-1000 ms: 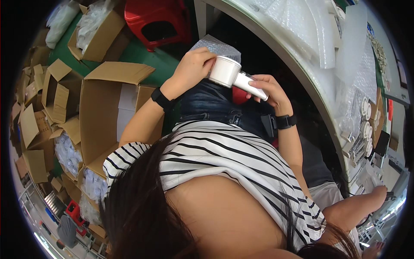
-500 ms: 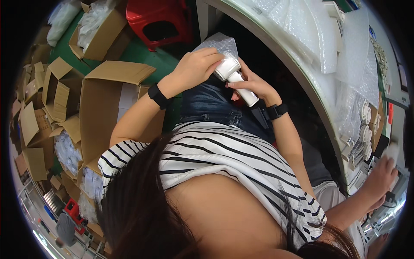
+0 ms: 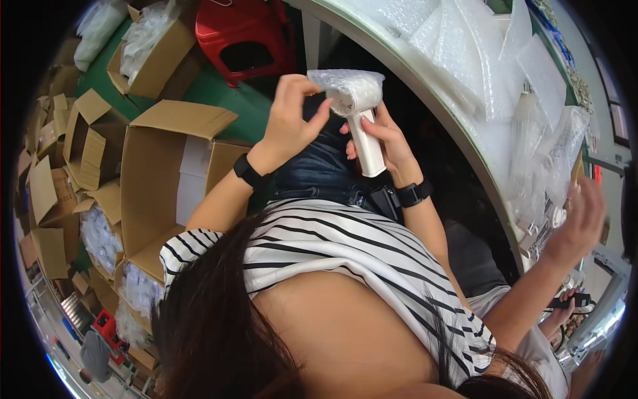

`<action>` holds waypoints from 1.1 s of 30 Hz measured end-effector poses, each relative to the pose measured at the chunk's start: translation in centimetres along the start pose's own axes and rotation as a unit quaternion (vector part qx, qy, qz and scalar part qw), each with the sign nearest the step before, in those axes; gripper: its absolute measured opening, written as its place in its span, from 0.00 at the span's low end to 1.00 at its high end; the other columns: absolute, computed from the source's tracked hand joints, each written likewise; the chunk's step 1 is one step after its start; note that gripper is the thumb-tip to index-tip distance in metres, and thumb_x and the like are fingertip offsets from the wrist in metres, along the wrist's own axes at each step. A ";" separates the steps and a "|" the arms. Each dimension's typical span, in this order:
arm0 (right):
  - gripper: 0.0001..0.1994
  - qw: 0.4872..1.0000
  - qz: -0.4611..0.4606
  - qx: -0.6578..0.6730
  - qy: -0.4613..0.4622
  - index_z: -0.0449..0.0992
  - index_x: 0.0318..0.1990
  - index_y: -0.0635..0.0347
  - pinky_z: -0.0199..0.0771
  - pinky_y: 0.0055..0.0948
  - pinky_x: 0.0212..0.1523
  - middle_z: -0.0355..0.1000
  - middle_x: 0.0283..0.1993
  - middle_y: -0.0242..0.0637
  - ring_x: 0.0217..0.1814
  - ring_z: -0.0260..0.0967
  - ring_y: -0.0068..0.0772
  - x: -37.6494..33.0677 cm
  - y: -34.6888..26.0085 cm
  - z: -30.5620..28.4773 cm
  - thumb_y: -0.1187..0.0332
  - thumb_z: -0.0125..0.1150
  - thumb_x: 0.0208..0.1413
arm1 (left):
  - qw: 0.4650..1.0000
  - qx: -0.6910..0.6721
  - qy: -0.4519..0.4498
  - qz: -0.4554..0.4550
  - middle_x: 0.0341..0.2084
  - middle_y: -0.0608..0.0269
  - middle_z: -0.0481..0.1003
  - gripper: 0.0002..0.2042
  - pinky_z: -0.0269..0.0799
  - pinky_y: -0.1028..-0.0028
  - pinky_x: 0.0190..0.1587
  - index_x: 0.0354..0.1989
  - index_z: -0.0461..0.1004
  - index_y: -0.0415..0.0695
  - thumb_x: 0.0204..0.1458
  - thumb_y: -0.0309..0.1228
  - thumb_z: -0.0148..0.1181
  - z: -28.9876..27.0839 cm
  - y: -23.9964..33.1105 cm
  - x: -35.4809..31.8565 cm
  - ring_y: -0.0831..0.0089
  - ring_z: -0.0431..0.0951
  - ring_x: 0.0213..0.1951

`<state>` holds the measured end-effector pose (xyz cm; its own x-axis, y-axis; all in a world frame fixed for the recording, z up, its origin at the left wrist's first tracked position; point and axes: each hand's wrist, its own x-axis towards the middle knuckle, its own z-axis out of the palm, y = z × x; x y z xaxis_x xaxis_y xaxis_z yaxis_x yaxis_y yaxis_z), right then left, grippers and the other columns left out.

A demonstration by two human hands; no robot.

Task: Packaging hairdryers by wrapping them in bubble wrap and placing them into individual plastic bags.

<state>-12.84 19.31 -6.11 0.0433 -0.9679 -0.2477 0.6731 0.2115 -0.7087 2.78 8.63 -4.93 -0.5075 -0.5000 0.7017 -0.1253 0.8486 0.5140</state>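
Observation:
A white hand-held device with a round head and straight handle (image 3: 369, 147), much like a hand-held fan, is upright over my lap. Clear bubble wrap (image 3: 352, 83) covers its head. My right hand (image 3: 392, 141) grips the handle just below the head, thumb across the front. My left hand (image 3: 292, 120) is at the left side of the head, thumb and fingers apart and curved. Its fingertips are close to the edge of the wrap; whether they touch it I cannot tell.
A curved white table (image 3: 465, 126) on my right carries bubble wrap bags (image 3: 458, 40). Another person's hand (image 3: 577, 223) is over its near end. On my left stand an open cardboard box (image 3: 153, 179), several more boxes and a red stool (image 3: 242, 40).
My left hand has come off the head and drawn left, its fingers spreading. The device has turned more upright, its wrapped head swinging round. The other person's hand has moved up across the table's near end.

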 end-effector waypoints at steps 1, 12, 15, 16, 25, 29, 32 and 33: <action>0.27 1.000 0.005 0.012 -0.014 0.46 0.58 0.53 0.75 0.35 0.23 0.66 0.37 0.53 0.23 0.70 0.45 0.0 -0.1 0.0 0.69 0.49 0.53 | 0.997 -0.043 -0.004 -0.061 0.27 0.58 0.68 0.11 0.68 0.76 0.34 0.35 0.68 0.36 0.41 0.18 0.58 -0.1 -0.3 -0.2 0.70 0.70 0.31; 0.27 0.994 0.037 0.018 -0.097 0.45 0.59 0.50 0.74 0.34 0.21 0.65 0.37 0.54 0.22 0.69 0.46 0.1 -0.4 -0.2 0.68 0.47 0.53 | 0.826 -0.447 -0.076 -0.334 0.32 0.63 0.67 0.09 0.68 0.78 0.40 0.36 0.64 0.36 0.46 0.19 0.55 -1.0 -2.7 0.6 0.76 0.71 0.35; 0.28 0.990 0.038 0.051 -0.126 0.44 0.60 0.50 0.73 0.34 0.21 0.65 0.38 0.55 0.22 0.69 0.46 0.0 -0.3 -0.2 0.68 0.47 0.53 | 0.899 -0.358 -0.013 -0.252 0.31 0.64 0.68 0.13 0.69 0.77 0.40 0.38 0.63 0.36 0.45 0.22 0.58 -0.7 -3.5 0.3 0.77 0.70 0.35; 0.28 0.990 0.038 0.050 -0.126 0.44 0.60 0.50 0.73 0.34 0.21 0.65 0.38 0.55 0.22 0.69 0.46 0.0 -0.4 -0.2 0.68 0.47 0.53 | 0.899 -0.358 -0.013 -0.252 0.31 0.64 0.68 0.13 0.69 0.77 0.40 0.38 0.63 0.36 0.45 0.22 0.58 -0.6 -3.3 0.4 0.77 0.70 0.35; 0.27 0.991 0.047 0.037 -0.118 0.45 0.58 0.51 0.73 0.34 0.20 0.65 0.37 0.55 0.21 0.69 0.46 0.3 -0.1 -0.2 0.68 0.47 0.53 | 0.959 -0.058 -0.023 -0.277 0.23 0.61 0.69 0.11 0.70 0.77 0.27 0.26 0.67 0.38 0.37 0.25 0.63 -0.4 -1.6 1.4 0.75 0.71 0.23; 0.25 0.999 0.000 0.032 -0.037 0.46 0.56 0.53 0.74 0.33 0.20 0.65 0.36 0.54 0.20 0.69 0.43 1.0 0.0 0.6 0.68 0.48 0.52 | 0.976 -0.036 0.014 -0.213 0.23 0.61 0.71 0.08 0.71 0.79 0.28 0.27 0.69 0.36 0.37 0.21 0.61 -0.5 0.2 0.4 0.76 0.72 0.21; 0.24 0.999 -0.024 0.028 0.015 0.46 0.53 0.55 0.74 0.32 0.20 0.66 0.34 0.52 0.20 0.69 0.40 1.4 0.2 2.1 0.71 0.50 0.51 | 0.984 -0.027 0.028 -0.173 0.25 0.60 0.72 0.09 0.71 0.78 0.28 0.29 0.70 0.36 0.37 0.21 0.61 -0.4 1.2 -0.2 0.74 0.72 0.22; 0.24 0.999 -0.025 0.020 0.026 0.46 0.52 0.55 0.74 0.32 0.20 0.66 0.34 0.52 0.20 0.69 0.39 1.5 0.2 2.5 0.70 0.51 0.51 | 0.990 -0.005 0.029 -0.136 0.24 0.60 0.71 0.10 0.70 0.77 0.27 0.29 0.70 0.37 0.36 0.21 0.60 -0.5 1.1 -0.2 0.72 0.72 0.23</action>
<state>-10.86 17.55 -4.97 -0.0289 -0.9684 -0.2476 0.7025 0.1566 -0.6942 3.14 9.61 -4.25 -0.4070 -0.7188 0.5636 -0.2416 0.6798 0.6925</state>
